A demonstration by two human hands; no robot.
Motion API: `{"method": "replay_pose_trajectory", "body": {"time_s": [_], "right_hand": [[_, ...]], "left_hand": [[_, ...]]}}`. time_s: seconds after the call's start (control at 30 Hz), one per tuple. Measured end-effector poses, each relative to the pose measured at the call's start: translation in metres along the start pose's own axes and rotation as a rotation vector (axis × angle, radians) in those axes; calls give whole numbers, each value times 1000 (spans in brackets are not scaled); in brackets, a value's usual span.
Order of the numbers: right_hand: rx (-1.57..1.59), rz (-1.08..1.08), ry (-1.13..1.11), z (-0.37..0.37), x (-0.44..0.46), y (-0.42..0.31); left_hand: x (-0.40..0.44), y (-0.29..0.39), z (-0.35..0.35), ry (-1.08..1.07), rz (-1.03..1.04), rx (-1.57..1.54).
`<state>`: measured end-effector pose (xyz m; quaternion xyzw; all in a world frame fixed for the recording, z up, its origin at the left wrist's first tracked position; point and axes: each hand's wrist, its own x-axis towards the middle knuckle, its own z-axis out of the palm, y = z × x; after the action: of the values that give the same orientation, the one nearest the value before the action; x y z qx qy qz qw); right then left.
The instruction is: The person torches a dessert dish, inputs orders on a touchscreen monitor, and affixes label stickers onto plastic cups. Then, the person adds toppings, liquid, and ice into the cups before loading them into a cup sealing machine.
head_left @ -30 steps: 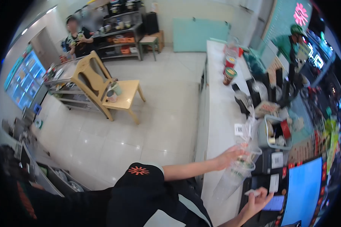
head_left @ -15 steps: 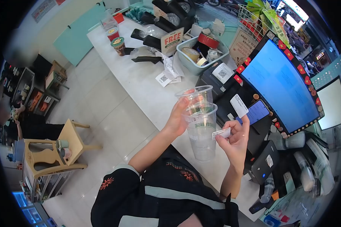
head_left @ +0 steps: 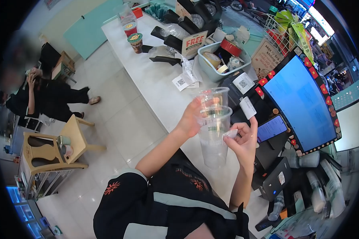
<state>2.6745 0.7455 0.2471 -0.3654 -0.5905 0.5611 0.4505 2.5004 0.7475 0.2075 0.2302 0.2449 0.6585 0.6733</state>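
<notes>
While clasping stacked cups [head_left: 214,137] in the left hand [head_left: 189,119]'s curled fingers, pinched a label [head_left: 230,134] between the right hand [head_left: 244,146]'s fingertips.

The left arm [head_left: 161,152] slants toward one o'clock, its left hand [head_left: 190,118] curled in a grip, while the right forearm [head_left: 241,185] points to twelve, right hand [head_left: 245,148] pinching, index finger [head_left: 253,126] raised toward twelve.

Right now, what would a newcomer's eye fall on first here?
Probably the lit blue monitor, right of centre, its frame dotted with red flag stickers. Next, mid-view, the left hand holds stacked clear plastic cups while the right hand pinches a white label near them. Above, a red-lettered FREE sign stands beside a light-blue basket.
</notes>
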Motion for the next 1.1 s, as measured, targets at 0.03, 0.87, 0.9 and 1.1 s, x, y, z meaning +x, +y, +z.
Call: {"method": "replay_pose_trajectory", "body": {"time_s": [0.03,0.87,0.9,1.1], "right_hand": [[-19,-25,22,5,1,2],[-169,-175,-75,4,-69,-5],[-293,-314,-87,1,-68,1],[-330,-495,-405,20,-59,9]], "left_hand": [[-1,3,-3,28,-1,-26],[1,16,-29,158,303,174],[2,15,-29,164,308,174],[5,11,-28,148,281,148]]}}
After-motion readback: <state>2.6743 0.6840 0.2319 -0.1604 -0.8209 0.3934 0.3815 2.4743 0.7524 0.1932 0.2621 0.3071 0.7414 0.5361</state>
